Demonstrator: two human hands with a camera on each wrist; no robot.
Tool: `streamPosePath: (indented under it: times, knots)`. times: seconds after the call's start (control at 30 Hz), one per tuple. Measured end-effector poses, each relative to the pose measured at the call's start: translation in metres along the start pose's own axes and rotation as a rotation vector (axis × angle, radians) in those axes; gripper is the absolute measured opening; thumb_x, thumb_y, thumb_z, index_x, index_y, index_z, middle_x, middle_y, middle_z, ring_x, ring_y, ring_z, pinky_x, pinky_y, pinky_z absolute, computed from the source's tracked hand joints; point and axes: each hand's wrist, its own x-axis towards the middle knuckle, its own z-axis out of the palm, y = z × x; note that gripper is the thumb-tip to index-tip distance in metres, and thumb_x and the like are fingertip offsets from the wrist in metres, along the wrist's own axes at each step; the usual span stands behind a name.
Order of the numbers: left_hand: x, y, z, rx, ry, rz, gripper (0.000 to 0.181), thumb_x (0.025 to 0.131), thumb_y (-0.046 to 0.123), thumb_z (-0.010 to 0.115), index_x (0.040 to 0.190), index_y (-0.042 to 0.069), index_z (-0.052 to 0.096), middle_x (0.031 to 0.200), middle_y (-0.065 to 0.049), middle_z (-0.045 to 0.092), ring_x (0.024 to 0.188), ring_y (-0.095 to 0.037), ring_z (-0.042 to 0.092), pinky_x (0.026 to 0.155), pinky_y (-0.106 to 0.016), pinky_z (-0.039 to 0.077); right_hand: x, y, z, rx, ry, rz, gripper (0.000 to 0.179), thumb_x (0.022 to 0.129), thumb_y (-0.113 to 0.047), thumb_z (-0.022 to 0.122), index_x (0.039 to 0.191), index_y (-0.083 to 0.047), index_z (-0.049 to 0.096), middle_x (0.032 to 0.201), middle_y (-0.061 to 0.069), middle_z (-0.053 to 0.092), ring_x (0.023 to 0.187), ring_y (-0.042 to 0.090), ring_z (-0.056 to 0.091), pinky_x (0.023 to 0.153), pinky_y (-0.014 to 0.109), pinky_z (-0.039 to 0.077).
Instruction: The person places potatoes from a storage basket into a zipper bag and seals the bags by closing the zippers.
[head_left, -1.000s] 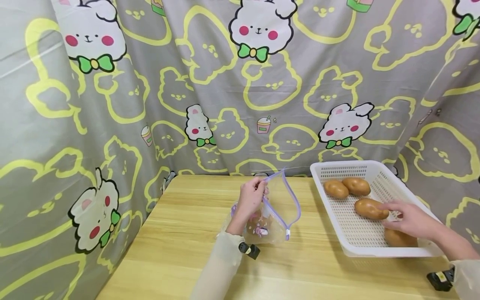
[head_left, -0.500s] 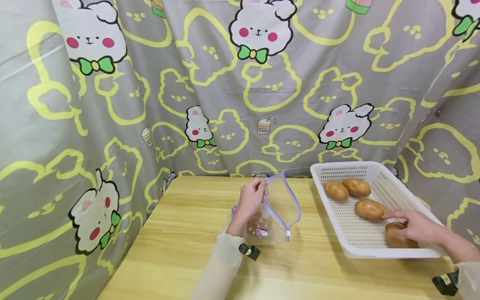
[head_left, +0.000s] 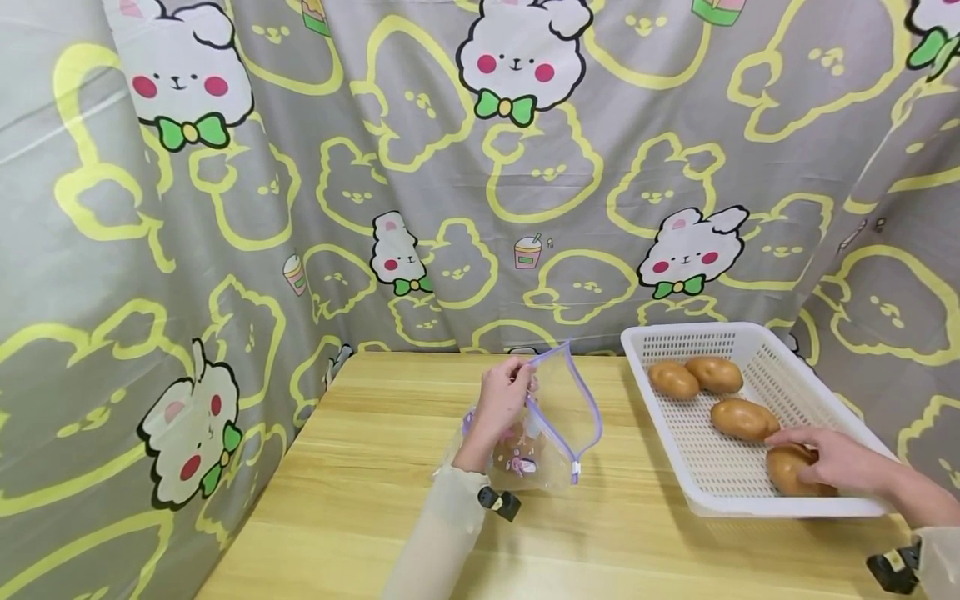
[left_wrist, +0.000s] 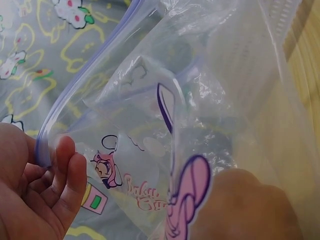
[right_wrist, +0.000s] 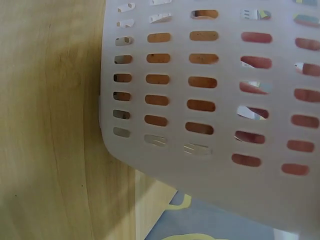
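My left hand (head_left: 504, 396) pinches the rim of a clear zip bag (head_left: 551, 471) with a purple edge and pink printed figures. The bag's mouth gapes toward the right. Through its film the left wrist view shows a rounded brown potato (left_wrist: 245, 207) low in the bag. Inside the white basket, my right hand (head_left: 855, 462) grips the nearest potato (head_left: 787, 468), fingers over its top and thumb at its near side. Another potato (head_left: 742, 418) lies just beyond the fingertips. In the right wrist view, the slotted basket wall (right_wrist: 220, 165) hides most of the hand and potato.
The white plastic basket (head_left: 678, 454) stands at the right of the wooden table (head_left: 360, 467). Two more potatoes, one (head_left: 672, 380) touching the other (head_left: 715, 375), lie at its far end. A patterned grey curtain (head_left: 450, 183) hangs behind and along the left.
My right hand has moved from beside the middle potato down onto the nearest one and taken hold of it, shifting it slightly left. The left hand and bag stay in place.
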Motion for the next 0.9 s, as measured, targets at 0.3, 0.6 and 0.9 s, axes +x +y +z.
streamPosePath:
  times: [0.3,0.6,0.9]
  knots:
    - [0.0000,0.0007,-0.0005,0.006,0.000,0.002,0.018,0.096,0.013,0.054,0.083,0.004,0.063,0.067,-0.007,0.060,0.053,-0.012,0.058,0.051,-0.029,0.053,0.0026,-0.0038,-0.0016,-0.071,-0.046,0.120,0.059,0.064,-0.010,0.080,0.115,0.008,0.059,0.112,0.023,0.060,0.094,-0.005,0.049,0.070,0.018,0.044]
    - [-0.0009,0.0007,-0.0002,-0.012,-0.001,-0.014,0.019,0.096,0.013,0.054,0.082,0.004,0.063,0.067,-0.007,0.060,0.053,-0.013,0.058,0.052,-0.032,0.054,0.0043,-0.0048,0.0002,-0.072,-0.045,0.133,0.055,0.067,-0.017,0.082,0.110,0.009,0.061,0.107,0.022,0.062,0.090,-0.004,0.050,0.069,0.018,0.043]
    - [-0.0003,-0.0003,0.0002,0.027,0.007,-0.007,0.020,0.096,0.015,0.054,0.081,0.004,0.063,0.066,-0.005,0.060,0.052,-0.013,0.060,0.051,-0.032,0.053,0.0063,-0.0050,-0.0003,-0.103,-0.059,0.165,0.064,0.067,-0.022,0.083,0.111,0.015,0.058,0.105,0.024,0.062,0.089,0.005,0.055,0.071,0.021,0.045]
